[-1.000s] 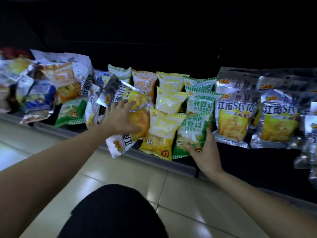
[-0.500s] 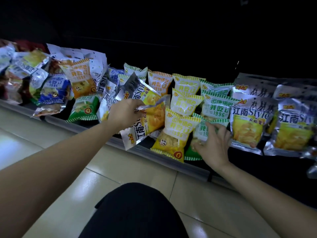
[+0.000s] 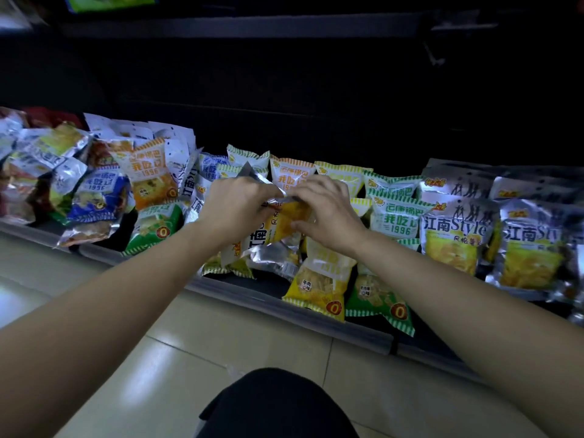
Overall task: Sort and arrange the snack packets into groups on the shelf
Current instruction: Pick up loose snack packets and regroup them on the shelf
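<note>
A silver chip packet [image 3: 278, 229] with a yellow picture hangs tilted above the middle of the low dark shelf [image 3: 316, 314]. My left hand [image 3: 237, 207] grips its upper left edge and my right hand [image 3: 325, 210] grips its upper right side. Under it lie a yellow striped packet [image 3: 319, 279] and a green striped packet [image 3: 379, 298]. Two silver packets of the same kind [image 3: 452, 238] [image 3: 531, 254] stand to the right. Green-and-white packets [image 3: 398, 216] lean between them and my hands.
A jumbled heap of blue, orange and silver packets [image 3: 94, 191] fills the shelf's left part. An orange packet [image 3: 151, 175] stands in it, a green one [image 3: 155, 226] below. A pale tiled floor [image 3: 221, 336] runs along the shelf's metal front lip. My dark knee [image 3: 275, 406] is at bottom centre.
My right hand left the green packet at the shelf front and moved up and left onto the silver packet. My left hand has lifted that packet higher, toward the centre.
</note>
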The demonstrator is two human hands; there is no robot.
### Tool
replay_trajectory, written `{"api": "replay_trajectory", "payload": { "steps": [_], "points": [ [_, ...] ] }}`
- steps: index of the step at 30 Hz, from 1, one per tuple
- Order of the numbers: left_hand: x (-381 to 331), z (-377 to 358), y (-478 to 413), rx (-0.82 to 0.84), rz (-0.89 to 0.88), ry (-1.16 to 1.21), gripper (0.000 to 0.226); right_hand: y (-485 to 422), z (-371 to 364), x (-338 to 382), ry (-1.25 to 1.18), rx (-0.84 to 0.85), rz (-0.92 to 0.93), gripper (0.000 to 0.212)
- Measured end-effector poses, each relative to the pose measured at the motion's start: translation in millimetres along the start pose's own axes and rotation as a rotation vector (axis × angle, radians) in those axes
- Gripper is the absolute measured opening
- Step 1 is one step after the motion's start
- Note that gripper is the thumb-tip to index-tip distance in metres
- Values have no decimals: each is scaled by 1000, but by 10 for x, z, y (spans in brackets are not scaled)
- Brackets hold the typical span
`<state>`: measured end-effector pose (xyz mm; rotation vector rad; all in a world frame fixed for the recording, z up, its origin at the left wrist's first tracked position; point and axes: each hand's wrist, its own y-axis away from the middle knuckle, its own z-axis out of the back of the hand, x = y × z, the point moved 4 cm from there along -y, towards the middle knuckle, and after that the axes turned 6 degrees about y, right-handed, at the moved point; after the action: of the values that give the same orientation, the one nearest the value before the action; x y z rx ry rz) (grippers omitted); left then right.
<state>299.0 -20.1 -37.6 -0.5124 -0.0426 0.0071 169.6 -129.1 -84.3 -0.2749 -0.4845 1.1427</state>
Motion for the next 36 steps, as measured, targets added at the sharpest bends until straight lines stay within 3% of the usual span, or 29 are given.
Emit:
{"api": "replay_trajectory", "payload": {
  "steps": [3,5,8,11,14,17,19,22,26,29,32,36],
  "points": [
    [47,139,83,-161,5,75,27,-92,-4,40,68,-15,-14,20],
    [201,176,139,-232,113,158,37,-107,-39,16,118,5,-34,9],
    [550,35,253,-168,410,460,59,-89,-53,-91,77,-16,-164,15],
    [782,-216,422,-249,752,868,59,-23,-39,-261,-44,-127,-393,27],
    [898,-504,588,-359,1133,997,58,81,-79,-443,-189,-205,-626,31],
    [853,-795,627,-281,1420,1105,69,170,-109,-574,-325,-289,-796,34],
    [773,-928,596,-253,1468,1188,59,216,-120,-635,-420,-330,-867,34],
    [752,-1089,573,-337,1462,1189,30,295,-111,-727,-522,-369,-945,35],
    [652,-1226,528,-354,1361,1216,26,405,-28,-851,-571,-399,-998,32],
    [471,-1377,457,-256,1362,1361,17,486,99,-900,-593,-418,-1007,35],
    [315,-1577,415,-160,1415,1371,26,559,197,-942,-623,-420,-1013,42],
    [97,-1600,341,-321,1382,1268,13,682,275,-1024,-611,-400,-981,35]
  ]
}}
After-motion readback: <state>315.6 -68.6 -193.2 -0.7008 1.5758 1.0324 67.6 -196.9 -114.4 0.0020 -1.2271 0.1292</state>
